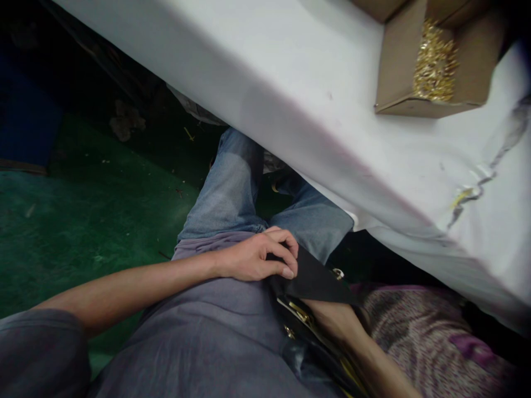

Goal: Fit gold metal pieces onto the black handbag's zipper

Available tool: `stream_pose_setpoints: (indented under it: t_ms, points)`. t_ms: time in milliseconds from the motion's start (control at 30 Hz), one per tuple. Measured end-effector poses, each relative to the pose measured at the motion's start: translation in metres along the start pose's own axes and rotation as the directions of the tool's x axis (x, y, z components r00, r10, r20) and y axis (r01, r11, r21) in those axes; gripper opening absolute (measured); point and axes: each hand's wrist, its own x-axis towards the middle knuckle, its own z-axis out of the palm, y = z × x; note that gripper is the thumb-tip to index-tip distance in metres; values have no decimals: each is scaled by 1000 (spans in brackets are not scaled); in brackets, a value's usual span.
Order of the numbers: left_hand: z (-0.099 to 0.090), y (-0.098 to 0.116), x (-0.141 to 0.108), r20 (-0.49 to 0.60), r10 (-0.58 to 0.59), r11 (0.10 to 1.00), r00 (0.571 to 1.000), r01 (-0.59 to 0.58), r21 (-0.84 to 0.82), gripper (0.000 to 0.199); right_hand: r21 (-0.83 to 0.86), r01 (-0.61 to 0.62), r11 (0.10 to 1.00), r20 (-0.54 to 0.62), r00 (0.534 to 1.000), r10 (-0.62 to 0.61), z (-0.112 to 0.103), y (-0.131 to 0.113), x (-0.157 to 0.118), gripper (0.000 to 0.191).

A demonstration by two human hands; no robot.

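A black bag [317, 279] with gold-coloured metal fittings lies across the lap, its dark flap raised over my right forearm. My left hand [265, 255] pinches the flap's left edge between thumb and curled fingers. The right forearm comes up from the lower right and passes beneath the flap; the right hand itself is hidden there. Below the flap a zip [298, 312] and a small gold clasp [289, 331] show on the bag.
A white-covered table [290, 110] slants across the upper right, its cover torn at the right. An open cardboard box [394, 77] on it holds small gold-coloured pieces [435, 66]. Patterned fabric [415, 326] lies at lower right. The floor [103, 221] is green, with scattered debris.
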Motion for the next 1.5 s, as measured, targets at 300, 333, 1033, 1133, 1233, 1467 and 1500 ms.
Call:
stream_pose_setpoints:
  t_ms: [300, 333, 1033, 1133, 1233, 1467, 1500]
  points:
    - [17, -2, 16, -106, -4, 998, 994, 11, 68, 5, -56, -47, 997, -169, 985, 37, 18, -6, -36, 33]
    - [18, -2, 17, -111, -13, 998, 994, 20, 67, 4, -65, -58, 996, -205, 978, 43, 20, -8, -41, 34]
    - [6, 3, 5, -108, -438, 899, 893, 430, -88, 84, 213, -283, 935, 253, 940, 227, -22, -30, -25, 60]
    - [12, 1, 6, -175, -449, 891, 876, 453, -15, 86, 272, -291, 917, 258, 940, 221, -25, -20, -21, 53]
    - [18, 6, 6, -265, -452, 862, 852, 493, 114, 87, 346, -289, 892, 233, 948, 217, -29, -11, -18, 51]
    - [31, 68, -2, -299, -508, 731, 808, 588, 348, 59, 350, -269, 897, 176, 960, 219, -33, -9, -13, 52]
    - [32, 77, -3, -306, -499, 708, 811, 585, 396, 63, 354, -270, 896, 182, 959, 217, -35, -9, -13, 50]
